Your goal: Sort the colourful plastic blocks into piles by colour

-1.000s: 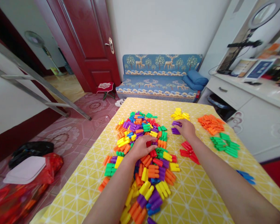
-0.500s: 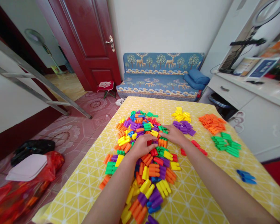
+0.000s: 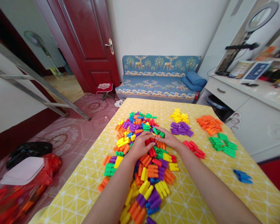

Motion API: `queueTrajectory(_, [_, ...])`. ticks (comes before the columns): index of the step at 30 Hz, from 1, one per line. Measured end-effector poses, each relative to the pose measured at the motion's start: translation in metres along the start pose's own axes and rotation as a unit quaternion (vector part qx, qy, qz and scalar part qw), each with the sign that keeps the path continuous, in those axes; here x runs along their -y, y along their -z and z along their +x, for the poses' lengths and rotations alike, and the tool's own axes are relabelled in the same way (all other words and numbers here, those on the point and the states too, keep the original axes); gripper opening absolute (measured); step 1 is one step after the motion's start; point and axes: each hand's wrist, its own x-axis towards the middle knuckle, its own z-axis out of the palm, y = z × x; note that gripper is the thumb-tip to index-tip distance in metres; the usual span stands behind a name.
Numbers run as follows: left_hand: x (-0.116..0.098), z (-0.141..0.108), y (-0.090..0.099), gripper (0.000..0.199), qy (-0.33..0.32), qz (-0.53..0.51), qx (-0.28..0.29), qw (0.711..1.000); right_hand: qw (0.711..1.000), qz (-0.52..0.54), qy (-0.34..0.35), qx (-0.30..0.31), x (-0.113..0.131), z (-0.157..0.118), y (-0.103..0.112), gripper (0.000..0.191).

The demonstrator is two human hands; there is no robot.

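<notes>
A long mixed pile of plastic pieces (image 3: 152, 171) in orange, yellow, green, purple, red and blue lies on the yellow patterned tablecloth (image 3: 84, 186). Over its middle, my left hand (image 3: 141, 144) has thumb and fingers curled round a red piece (image 3: 149, 141). My right hand (image 3: 166, 137) is beside it at the pile's right edge, fingers bent over green and orange pieces; what its fingertips hold, if anything, is hidden. Right of the pile lie single-colour groups: yellow (image 3: 179, 115), purple (image 3: 181, 128), orange (image 3: 209, 124), green (image 3: 223, 145), red (image 3: 193, 149) and blue (image 3: 242, 176).
Beyond the table stands a blue patterned sofa (image 3: 158, 84). A white cabinet (image 3: 259, 118) is at the right, with a ring light (image 3: 262, 17) above. At the left are a metal ladder (image 3: 42, 84) and bags (image 3: 32, 149) on the floor.
My right hand has moved left, closer to my left hand, and its fingers have drawn in. The red group, partly covered by my right forearm before, shows more fully. The view has shifted slightly.
</notes>
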Motion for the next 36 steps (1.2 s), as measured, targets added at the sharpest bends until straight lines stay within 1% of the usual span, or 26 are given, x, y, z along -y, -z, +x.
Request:
queueTrajectory(2, [0.001, 0.000, 0.000, 0.040, 0.007, 0.004, -0.034, 0.999, 1.000, -0.007, 0.002, -0.009, 0.006, 0.001, -0.005, 0.052])
queueTrajectory(5, [0.001, 0.001, 0.001, 0.057, 0.025, 0.003, -0.067, 0.997, 0.999, 0.039, -0.007, -0.007, 0.022, 0.000, -0.013, 0.043])
queueTrajectory(7, [0.000, 0.001, 0.002, 0.063, 0.027, -0.001, -0.078, 0.997, 0.998, 0.068, 0.006, -0.007, 0.035, -0.005, -0.021, 0.039])
queueTrajectory(10, [-0.002, 0.002, 0.005, 0.057, 0.014, -0.013, -0.076, 0.997, 0.995, 0.080, 0.046, -0.028, 0.051, -0.016, -0.038, 0.042])
queueTrajectory(12, [-0.002, 0.002, 0.006, 0.050, 0.010, -0.019, -0.073, 0.997, 0.993, 0.098, 0.048, -0.043, 0.056, -0.024, -0.050, 0.047])
queueTrajectory(16, [0.000, 0.001, 0.005, 0.040, 0.017, -0.026, -0.087, 0.996, 0.979, 0.178, 0.020, -0.094, 0.054, -0.037, -0.065, 0.050])
queueTrajectory(19, [0.002, 0.000, 0.003, 0.036, 0.031, -0.033, -0.102, 0.994, 0.963, 0.238, 0.012, -0.124, 0.049, -0.040, -0.068, 0.044])
queueTrajectory(21, [0.001, 0.001, 0.003, 0.032, 0.040, -0.039, -0.108, 0.993, 0.957, 0.255, 0.008, -0.135, 0.046, -0.041, -0.068, 0.041])
queueTrajectory(26, [-0.002, 0.001, 0.004, 0.029, 0.069, -0.063, -0.147, 0.985, 0.957, 0.251, 0.009, -0.147, 0.043, -0.043, -0.069, 0.039])
queueTrajectory(30, [-0.001, -0.001, 0.005, 0.033, 0.110, -0.120, -0.173, 0.971, 0.959, 0.241, 0.010, -0.151, 0.043, -0.044, -0.070, 0.039])
queueTrajectory(33, [-0.001, -0.002, 0.006, 0.037, 0.115, -0.169, -0.172, 0.964, 0.960, 0.233, 0.014, -0.152, 0.044, -0.043, -0.070, 0.037])
queueTrajectory(36, [-0.003, -0.002, 0.006, 0.038, 0.109, -0.174, -0.155, 0.966, 0.960, 0.234, 0.018, -0.152, 0.046, -0.044, -0.072, 0.038])
